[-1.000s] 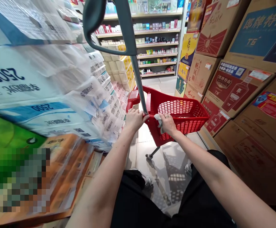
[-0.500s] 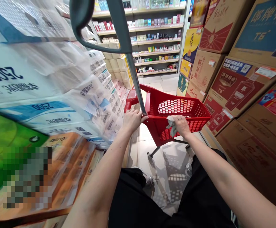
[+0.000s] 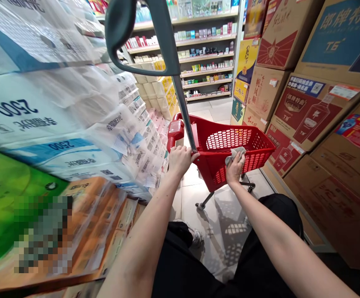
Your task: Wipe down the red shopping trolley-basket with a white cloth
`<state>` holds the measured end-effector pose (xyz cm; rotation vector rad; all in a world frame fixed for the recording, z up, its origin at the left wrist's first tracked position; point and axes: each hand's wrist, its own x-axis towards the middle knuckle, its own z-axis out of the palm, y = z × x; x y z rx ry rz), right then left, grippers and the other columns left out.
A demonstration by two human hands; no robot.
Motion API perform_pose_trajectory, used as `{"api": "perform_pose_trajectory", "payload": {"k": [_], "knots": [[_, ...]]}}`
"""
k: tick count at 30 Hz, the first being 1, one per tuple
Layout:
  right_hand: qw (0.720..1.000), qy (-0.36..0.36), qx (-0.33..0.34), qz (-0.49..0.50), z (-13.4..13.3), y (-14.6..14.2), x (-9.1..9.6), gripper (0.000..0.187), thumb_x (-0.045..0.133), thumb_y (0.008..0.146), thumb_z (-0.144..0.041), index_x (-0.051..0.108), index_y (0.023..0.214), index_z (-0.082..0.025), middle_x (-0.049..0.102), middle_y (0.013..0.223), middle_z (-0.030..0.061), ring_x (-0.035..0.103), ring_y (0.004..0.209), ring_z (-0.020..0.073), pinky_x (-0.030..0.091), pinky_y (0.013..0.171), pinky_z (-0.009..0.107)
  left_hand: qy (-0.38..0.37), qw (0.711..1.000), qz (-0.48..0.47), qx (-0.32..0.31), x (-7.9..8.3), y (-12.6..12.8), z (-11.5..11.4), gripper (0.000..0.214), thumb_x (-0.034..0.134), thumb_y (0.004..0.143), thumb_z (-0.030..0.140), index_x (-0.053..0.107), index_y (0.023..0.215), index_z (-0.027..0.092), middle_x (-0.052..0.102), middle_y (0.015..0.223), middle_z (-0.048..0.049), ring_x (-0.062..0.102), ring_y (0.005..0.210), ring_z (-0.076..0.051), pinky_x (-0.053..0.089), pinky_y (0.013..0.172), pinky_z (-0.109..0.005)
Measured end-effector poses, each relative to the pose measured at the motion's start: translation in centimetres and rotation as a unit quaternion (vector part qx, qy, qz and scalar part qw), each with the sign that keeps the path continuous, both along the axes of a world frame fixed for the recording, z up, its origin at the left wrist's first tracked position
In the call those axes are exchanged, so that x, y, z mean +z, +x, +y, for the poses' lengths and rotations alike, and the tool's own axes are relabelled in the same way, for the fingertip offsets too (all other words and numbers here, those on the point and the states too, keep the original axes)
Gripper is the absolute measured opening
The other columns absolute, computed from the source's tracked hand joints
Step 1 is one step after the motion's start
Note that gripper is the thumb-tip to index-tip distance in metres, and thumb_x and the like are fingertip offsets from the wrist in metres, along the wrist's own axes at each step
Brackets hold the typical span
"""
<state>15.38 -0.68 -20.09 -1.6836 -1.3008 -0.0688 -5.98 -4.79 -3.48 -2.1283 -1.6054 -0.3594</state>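
A red plastic shopping cart (image 3: 209, 159) with perforated sides stands before me on a grey wheeled frame. My left hand (image 3: 181, 160) is wrapped round the cart's near corner, beside its red handle (image 3: 175, 129). Against the rim of the near side wall, my right hand (image 3: 236, 167) presses a crumpled greyish-white cloth (image 3: 236, 153), fingers closed on it. A grey pole (image 3: 184, 111) with a large dark grey loop handle (image 3: 170, 62) rises from the cart's corner toward the camera. Part of the cloth is hidden under my fingers.
Plastic-wrapped paper packs (image 3: 52, 116) are stacked high on the left, above orange packs (image 3: 90, 219). Cardboard cartons (image 3: 316, 111) form a wall on the right. Shelves of small goods (image 3: 207, 54) stand at the back. Pale floor tiles (image 3: 192, 190) show beneath the cart.
My right hand has slid the cloth a little to the right along the cart's side, and its wrist has turned. My left hand keeps its hold on the corner. The view has shifted slightly.
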Motion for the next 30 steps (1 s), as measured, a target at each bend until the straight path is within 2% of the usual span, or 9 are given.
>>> {"api": "perform_pose_trajectory", "payload": {"k": [2, 8, 10, 13, 16, 19, 24, 27, 30], "knots": [[1.0, -0.019, 0.008, 0.017, -0.7, -1.8, -0.2, 0.054, 0.027, 0.093, -0.027, 0.023, 0.144, -0.009, 0.024, 0.143, 0.0232, 0.032, 0.133, 0.0298, 0.037, 0.101, 0.044, 0.002, 1.0, 0.007, 0.003, 0.0, 0.0, 0.0, 0.051, 0.033, 0.09, 0.058, 0.066, 0.086, 0.018, 0.066, 0.087, -0.0126, 0.058, 0.086, -0.027, 0.033, 0.076, -0.039], [0.993, -0.044, 0.101, 0.04, -3.0, -4.6, 1.2, 0.036, 0.031, 0.092, -0.025, 0.054, 0.115, -0.012, 0.046, 0.121, 0.0198, 0.055, 0.105, 0.0256, 0.045, 0.087, 0.037, 0.015, 1.0, 0.011, -0.001, 0.0, -0.3, 0.2, 0.05, 0.033, 0.09, 0.057, 0.065, 0.087, 0.018, 0.067, 0.087, -0.0126, 0.058, 0.086, -0.027, 0.034, 0.075, -0.039], [0.986, -0.057, 0.154, 0.018, -3.6, -6.0, 2.2, 0.03, 0.035, 0.092, -0.025, 0.056, 0.109, -0.015, 0.051, 0.111, 0.0147, 0.056, 0.097, 0.0228, 0.046, 0.083, 0.034, 0.018, 1.0, 0.012, 0.001, 0.0, -0.3, 0.2, 0.049, 0.034, 0.09, 0.057, 0.065, 0.088, 0.018, 0.067, 0.087, -0.0129, 0.058, 0.087, -0.027, 0.034, 0.074, -0.039], [0.98, -0.012, 0.197, -0.009, -3.8, -7.4, 3.2, 0.024, 0.038, 0.091, -0.025, 0.057, 0.104, -0.017, 0.053, 0.104, 0.0112, 0.053, 0.096, 0.0225, 0.044, 0.085, 0.034, 0.016, 1.0, 0.015, -0.005, 0.2, -0.6, -0.1, 0.048, 0.035, 0.09, 0.056, 0.065, 0.087, 0.018, 0.067, 0.086, -0.0127, 0.059, 0.087, -0.027, 0.034, 0.074, -0.039], [0.966, 0.04, 0.241, -0.083, -3.0, -6.3, 2.6, 0.021, 0.04, 0.092, -0.024, 0.058, 0.099, -0.018, 0.055, 0.1, 0.0106, 0.05, 0.097, 0.0236, 0.042, 0.088, 0.035, 0.007, 1.0, 0.015, -0.017, 0.3, -1.3, -0.5, 0.047, 0.036, 0.09, 0.056, 0.064, 0.085, 0.019, 0.068, 0.085, -0.012, 0.06, 0.086, -0.027, 0.034, 0.074, -0.038], [0.939, 0.045, 0.286, -0.185, -1.6, -2.7, 0.7, 0.023, 0.039, 0.092, -0.02, 0.061, 0.095, -0.018, 0.058, 0.099, 0.0105, 0.048, 0.096, 0.0236, 0.041, 0.089, 0.036, -0.001, 1.0, 0.009, -0.025, 0.2, -2.1, -0.8, 0.046, 0.036, 0.09, 0.056, 0.063, 0.084, 0.019, 0.068, 0.085, -0.0114, 0.06, 0.086, -0.026, 0.034, 0.073, -0.038], [0.965, -0.004, 0.184, -0.187, 0.5, 2.5, -1.4, 0.026, 0.039, 0.092, -0.023, 0.062, 0.098, -0.013, 0.057, 0.105, 0.0153, 0.046, 0.102, 0.0259, 0.04, 0.089, 0.038, -0.005, 0.999, -0.006, -0.032, 0.0, -2.8, -0.6, 0.044, 0.037, 0.09, 0.055, 0.063, 0.085, 0.019, 0.067, 0.085, -0.0107, 0.06, 0.087, -0.026, 0.033, 0.072, -0.037], [0.975, -0.018, 0.161, -0.155, 1.2, 2.8, -0.9, 0.027, 0.038, 0.093, -0.026, 0.062, 0.099, -0.014, 0.056, 0.106, 0.0151, 0.047, 0.102, 0.0252, 0.04, 0.091, 0.038, -0.004, 0.999, -0.006, -0.031, -0.1, -2.7, -0.3, 0.045, 0.037, 0.09, 0.055, 0.064, 0.088, 0.02, 0.067, 0.084, -0.0105, 0.06, 0.086, -0.026, 0.033, 0.071, -0.036], [0.984, -0.012, 0.141, -0.108, 1.2, 1.3, -0.4, 0.026, 0.04, 0.091, -0.027, 0.06, 0.103, -0.014, 0.053, 0.108, 0.014, 0.048, 0.1, 0.0239, 0.041, 0.09, 0.037, -0.004, 1.0, -0.006, -0.024, -0.2, -2.6, -0.1, 0.046, 0.036, 0.09, 0.056, 0.064, 0.087, 0.019, 0.067, 0.084, -0.0109, 0.06, 0.085, -0.026, 0.033, 0.07, -0.037]]}}
